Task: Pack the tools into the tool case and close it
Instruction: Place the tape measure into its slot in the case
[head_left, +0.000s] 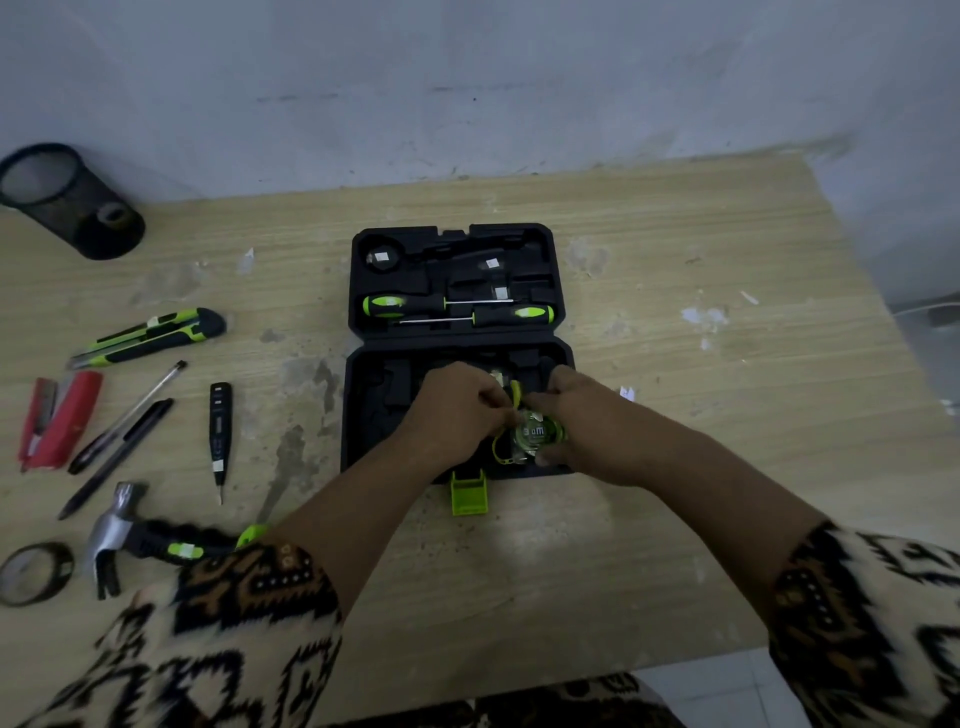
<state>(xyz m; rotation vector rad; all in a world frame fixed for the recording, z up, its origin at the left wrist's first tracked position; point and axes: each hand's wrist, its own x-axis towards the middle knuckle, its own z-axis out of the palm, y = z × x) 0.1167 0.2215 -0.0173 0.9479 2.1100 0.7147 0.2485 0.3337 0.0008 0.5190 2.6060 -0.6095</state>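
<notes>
Right of tool case (519, 244): bare table (727, 405), open to the edge. Left of case: cluttered with utility knife (150, 338), stapler (60, 421), pens (127, 415), tester pen (219, 431), hammer (111, 530), tape roll (66, 564). Far left behind case: mesh cup (98, 218). Over near half of case: blocked by left hand (457, 410) and right hand (576, 421), both on tape measure (535, 434). Far half: screwdrivers (405, 305) seated, other slots open.

One tool case (355, 291) and eleven other items, counted by kind.
At the centre of the frame, the case holds two screwdrivers (387, 305) and one tape measure (535, 434), and it has one green latch (469, 493) at its lower edge. On the left side are one utility knife (156, 336), one red stapler (62, 418), two pens (130, 415), one tester pen (219, 431), one hammer (111, 535) and one roll of tape (65, 571). At upper left is one mesh cup (104, 223).
</notes>
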